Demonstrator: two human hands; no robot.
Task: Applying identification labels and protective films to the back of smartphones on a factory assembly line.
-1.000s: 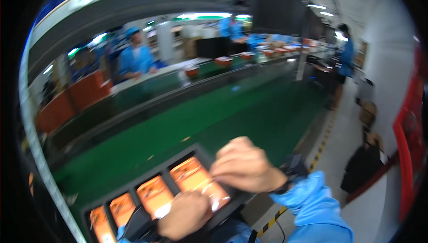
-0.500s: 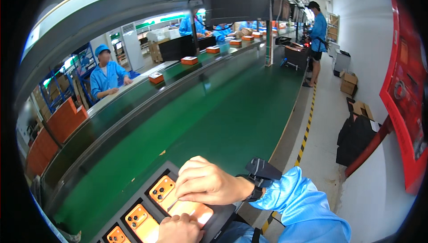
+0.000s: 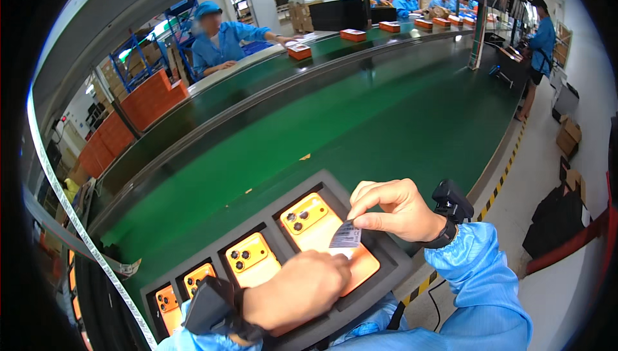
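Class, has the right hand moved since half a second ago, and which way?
Yes: judged against the tray, the right hand has shifted rightward, away from the rightmost camera bump.

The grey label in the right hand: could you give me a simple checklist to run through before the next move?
1. Grey label gripped: ok, the right hand pinches its upper end between thumb and finger.
2. Label flat: not ok, it curves upward.
3. Label's lower edge free of the orange phone: cannot tell.
4. Phone camera side up in the dark tray: ok.
5. Phone's back fully in view: not ok, label and left hand cover parts.
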